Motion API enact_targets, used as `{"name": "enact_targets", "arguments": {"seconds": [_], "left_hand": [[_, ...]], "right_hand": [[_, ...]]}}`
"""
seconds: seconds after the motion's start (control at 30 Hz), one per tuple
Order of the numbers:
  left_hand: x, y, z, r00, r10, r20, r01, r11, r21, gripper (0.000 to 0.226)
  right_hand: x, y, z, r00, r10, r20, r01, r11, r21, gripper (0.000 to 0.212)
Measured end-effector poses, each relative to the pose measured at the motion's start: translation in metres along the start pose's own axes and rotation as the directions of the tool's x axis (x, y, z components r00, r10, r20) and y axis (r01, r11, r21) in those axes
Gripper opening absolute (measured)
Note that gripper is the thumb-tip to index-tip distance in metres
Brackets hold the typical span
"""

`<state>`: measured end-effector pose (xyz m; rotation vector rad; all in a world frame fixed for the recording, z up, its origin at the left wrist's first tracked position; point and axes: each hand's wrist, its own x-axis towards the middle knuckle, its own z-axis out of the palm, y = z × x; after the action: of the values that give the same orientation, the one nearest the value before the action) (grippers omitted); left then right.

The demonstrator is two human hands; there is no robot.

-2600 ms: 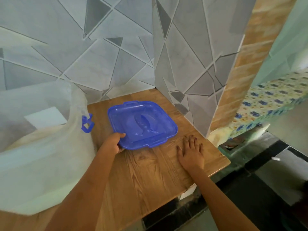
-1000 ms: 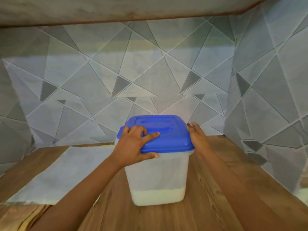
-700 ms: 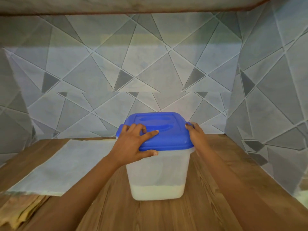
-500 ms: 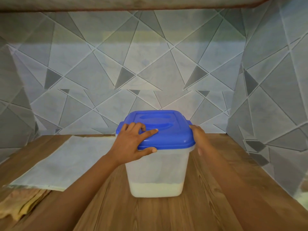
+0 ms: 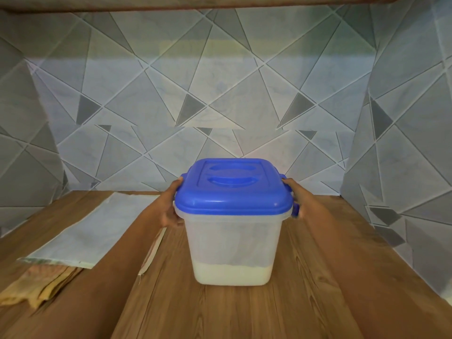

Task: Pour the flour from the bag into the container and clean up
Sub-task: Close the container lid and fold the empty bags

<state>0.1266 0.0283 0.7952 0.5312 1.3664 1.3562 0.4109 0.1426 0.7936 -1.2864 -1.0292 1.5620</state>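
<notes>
Container [image 5: 233, 243] stands upright on the wooden desk [image 5: 244, 311], roughly centre, in front of the tiled wall [image 5: 220, 94]; blue lid [image 5: 233, 185] sits on top, level as far as can be seen; a low layer of flour [image 5: 232, 274] shows through the translucent wall at the bottom. Left hand [image 5: 170, 207] is cupped against the left side just under the lid rim; right hand [image 5: 297, 200] is pressed against the right side at the blue side latch [image 5: 295, 208] — fingers of both mostly hidden behind the box, so cannot tell whether the latch is being pinched or only touched. Flattened bag [image 5: 93, 231] lies on the desk to the left, apart from the container; a yellowish cloth [image 5: 36, 285] sits at its near corner.

Judgement: pouring is done; step in hand is securing the lid. Next — even inward pressure at both latches, then bag and cloth remain for clean-up.
</notes>
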Motion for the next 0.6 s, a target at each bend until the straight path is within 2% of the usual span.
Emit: {"name": "enact_targets", "arguments": {"seconds": [0.07,0.1,0.17,0.27,0.37,0.4,0.6], "left_hand": [[0.004,0.004,-0.003,0.999,-0.033,-0.029,0.032,0.999,-0.035,0.055],[0.002,0.008,-0.001,0.997,-0.008,-0.082,0.006,1.0,-0.023,0.046],[0.003,0.017,0.006,0.962,0.134,-0.236,-0.091,0.978,0.186,0.038],[0.004,0.034,0.021,0.908,0.343,-0.239,-0.199,0.858,0.474,0.066],[0.0,0.041,0.036,0.908,0.391,-0.15,-0.157,0.649,0.744,0.084],[0.001,0.041,0.038,0.905,0.406,-0.13,-0.151,0.591,0.793,0.084],[0.001,0.042,0.046,0.854,0.502,-0.138,-0.093,0.408,0.908,0.058]], "right_hand": [[-0.001,-0.01,0.004,0.994,-0.039,-0.103,0.025,0.992,-0.127,0.048],[0.0,-0.015,0.007,0.99,-0.075,-0.123,0.051,0.981,-0.185,0.052],[-0.001,-0.026,0.013,0.981,-0.132,-0.141,0.085,0.95,-0.299,0.068],[-0.006,-0.04,0.029,0.97,-0.231,-0.078,0.158,0.841,-0.517,0.084],[-0.014,-0.039,0.039,0.959,-0.284,-0.024,0.174,0.651,-0.739,0.082],[-0.015,-0.037,0.039,0.953,-0.301,-0.028,0.175,0.625,-0.761,0.078],[-0.021,-0.034,0.041,0.908,-0.411,-0.082,0.179,0.556,-0.812,0.056]]}}
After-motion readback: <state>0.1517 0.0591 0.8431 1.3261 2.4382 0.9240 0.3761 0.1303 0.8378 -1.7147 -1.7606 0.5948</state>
